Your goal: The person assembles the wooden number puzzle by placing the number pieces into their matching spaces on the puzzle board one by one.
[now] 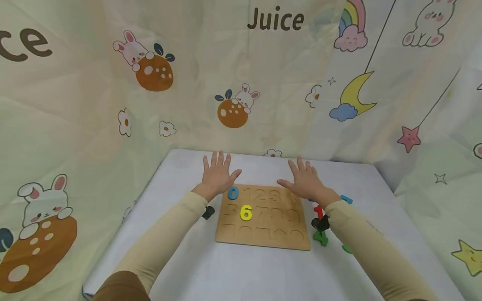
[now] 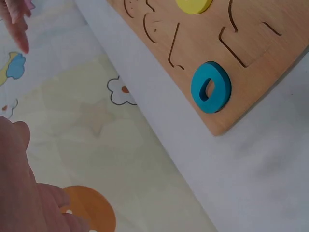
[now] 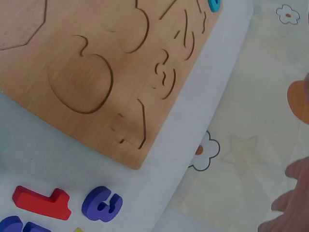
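A wooden number board point(image 1: 263, 237) with cut-out recesses lies on the white table. The blue 0 point(image 1: 233, 192) sits at its upper left and the yellow 6 point(image 1: 246, 212) in its middle row. My left hand point(image 1: 218, 175), fingers spread, is at the board's far left corner and holds nothing. Near the far right corner my right hand point(image 1: 304, 179) also spreads its fingers, with nothing in it. To the right lie a red 1 point(image 3: 41, 203), a purple 3 point(image 3: 102, 204) and a green 4 point(image 1: 321, 238).
A blue piece point(image 1: 347, 199) and a green piece point(image 1: 347, 249) lie farther right, partly behind my right sleeve point(image 1: 361, 234). Dark wrist cameras show at both wrists. A printed cloth point(image 1: 196, 62) hangs behind the table point(image 1: 241, 276).
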A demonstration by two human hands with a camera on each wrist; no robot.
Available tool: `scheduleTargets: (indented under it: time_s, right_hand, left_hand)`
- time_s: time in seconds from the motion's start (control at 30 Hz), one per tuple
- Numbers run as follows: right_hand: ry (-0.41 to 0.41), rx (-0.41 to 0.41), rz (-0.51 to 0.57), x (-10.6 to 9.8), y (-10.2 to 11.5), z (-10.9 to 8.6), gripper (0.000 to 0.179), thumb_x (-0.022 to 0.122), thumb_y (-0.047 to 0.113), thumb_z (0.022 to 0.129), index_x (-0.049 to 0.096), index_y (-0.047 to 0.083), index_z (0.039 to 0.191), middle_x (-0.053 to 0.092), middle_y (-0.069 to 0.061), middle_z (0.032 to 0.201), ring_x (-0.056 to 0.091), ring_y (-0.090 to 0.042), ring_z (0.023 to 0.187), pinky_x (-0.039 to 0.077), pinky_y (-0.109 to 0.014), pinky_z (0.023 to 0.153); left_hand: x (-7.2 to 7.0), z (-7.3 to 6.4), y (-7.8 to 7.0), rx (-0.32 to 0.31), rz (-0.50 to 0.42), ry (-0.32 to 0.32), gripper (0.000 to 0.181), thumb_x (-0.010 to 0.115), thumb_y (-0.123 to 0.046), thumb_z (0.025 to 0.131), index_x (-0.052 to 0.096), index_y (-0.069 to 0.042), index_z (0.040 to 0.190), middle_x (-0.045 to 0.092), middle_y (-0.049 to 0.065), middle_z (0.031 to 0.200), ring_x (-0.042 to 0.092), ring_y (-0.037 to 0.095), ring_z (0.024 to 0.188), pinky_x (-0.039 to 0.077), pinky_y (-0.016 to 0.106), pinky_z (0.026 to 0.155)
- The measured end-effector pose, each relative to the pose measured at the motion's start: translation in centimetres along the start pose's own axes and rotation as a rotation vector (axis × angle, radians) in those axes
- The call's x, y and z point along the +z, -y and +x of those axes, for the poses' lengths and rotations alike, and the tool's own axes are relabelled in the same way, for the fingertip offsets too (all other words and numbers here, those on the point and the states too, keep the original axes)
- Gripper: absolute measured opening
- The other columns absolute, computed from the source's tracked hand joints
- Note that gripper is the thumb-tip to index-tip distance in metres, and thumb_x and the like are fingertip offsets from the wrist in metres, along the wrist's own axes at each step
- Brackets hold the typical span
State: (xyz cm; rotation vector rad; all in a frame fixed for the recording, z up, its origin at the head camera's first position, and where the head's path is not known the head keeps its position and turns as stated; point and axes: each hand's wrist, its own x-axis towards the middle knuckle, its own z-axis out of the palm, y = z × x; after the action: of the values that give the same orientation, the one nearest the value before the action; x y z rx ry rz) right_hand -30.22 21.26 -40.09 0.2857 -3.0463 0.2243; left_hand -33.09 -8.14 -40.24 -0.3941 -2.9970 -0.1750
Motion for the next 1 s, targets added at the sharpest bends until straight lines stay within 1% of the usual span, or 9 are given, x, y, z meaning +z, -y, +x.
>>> scheduleTargets:
  time_s: [0.17,0.27,0.43,0.5,0.63,0.7,0.8,0.9,1.0]
  right_hand:
    - [0.006,0.027,-0.049,0.1,0.5,0.2,0.099,0.049,0.069,0.088,0.019,0.004,0.155,0.010,-0.030,0.159,0.015,-0.057,0.140,0.012,-0.070,0.113]
    - [0.019,0.032,-0.063,0.1,0.9,0.3,0.099,0.047,0.071,0.088,0.019,0.005,0.156,0.009,-0.029,0.159,0.014,-0.057,0.141,0.012,-0.070,0.114]
    - [0.041,0.059,-0.039,0.6,0.9,-0.1,0.099,0.047,0.071,0.088,0.017,0.006,0.156,0.006,-0.028,0.160,0.011,-0.055,0.142,0.009,-0.068,0.115]
    - [0.049,0.067,-0.018,0.9,0.7,-0.4,0.099,0.049,0.070,0.088,0.016,0.006,0.156,0.006,-0.028,0.160,0.009,-0.055,0.143,0.008,-0.068,0.115]
    - [0.081,0.028,-0.014,1.6,0.4,-0.8,0.103,0.052,0.071,0.086,0.015,0.006,0.156,0.007,-0.028,0.160,0.011,-0.053,0.143,0.009,-0.068,0.115]
    - [0.090,0.000,-0.013,2.0,0.2,-1.1,0.104,0.053,0.072,0.085,0.016,0.005,0.156,0.009,-0.027,0.160,0.013,-0.053,0.143,0.012,-0.069,0.114]
    - [0.086,-0.012,0.018,2.8,-0.1,-1.6,0.104,0.054,0.072,0.084,0.019,0.004,0.156,0.013,-0.027,0.159,0.016,-0.052,0.143,0.015,-0.069,0.114]
    - [0.087,0.004,0.046,3.8,-0.7,-2.1,0.107,0.051,0.076,0.083,0.020,0.004,0.155,0.014,-0.027,0.159,0.018,-0.052,0.142,0.016,-0.069,0.113]
    - [0.106,0.024,0.061,5.0,-1.5,-2.7,0.109,0.048,0.079,0.083,0.019,0.003,0.155,0.013,-0.027,0.159,0.016,-0.051,0.143,0.015,-0.067,0.114]
  left_hand:
    - [0.4,0.2,-0.2,0.020,-0.004,-0.011,0.083,0.024,-0.067,0.097,0.023,-0.009,0.156,0.012,0.020,0.162,0.004,0.041,0.149,-0.001,0.067,0.116]
    - [0.7,0.4,-0.2,0.039,0.007,-0.010,0.083,0.024,-0.068,0.096,0.026,-0.009,0.155,0.012,0.021,0.162,0.007,0.041,0.148,0.000,0.067,0.116]
    - [1.3,0.8,-0.3,0.056,0.015,-0.001,0.085,0.024,-0.070,0.095,0.026,-0.010,0.155,0.009,0.020,0.162,0.005,0.040,0.149,-0.003,0.066,0.116]
    - [1.5,1.0,-0.4,0.067,0.021,-0.003,0.085,0.025,-0.071,0.095,0.026,-0.010,0.155,0.010,0.020,0.162,0.004,0.039,0.149,-0.003,0.066,0.116]
    - [2.2,1.2,-0.2,0.092,0.056,-0.014,0.086,0.026,-0.070,0.095,0.026,-0.010,0.155,0.012,0.020,0.162,0.006,0.039,0.149,-0.003,0.066,0.116]
    - [2.7,1.1,-0.1,0.097,0.063,-0.011,0.086,0.026,-0.070,0.095,0.024,-0.010,0.156,0.012,0.020,0.162,0.006,0.039,0.149,-0.003,0.065,0.116]
    - [3.7,0.8,0.3,0.096,0.039,-0.001,0.088,0.028,-0.071,0.094,0.020,-0.009,0.156,0.012,0.019,0.162,0.005,0.039,0.149,-0.003,0.063,0.117]
    - [4.8,0.2,0.7,0.083,-0.013,0.010,0.092,0.031,-0.072,0.093,0.014,-0.008,0.157,0.012,0.019,0.162,0.006,0.038,0.149,-0.001,0.062,0.118]
    - [6.1,-0.5,1.0,0.075,-0.071,0.025,0.093,0.037,-0.070,0.093,0.013,-0.007,0.157,0.013,0.020,0.162,0.008,0.038,0.149,0.001,0.062,0.118]
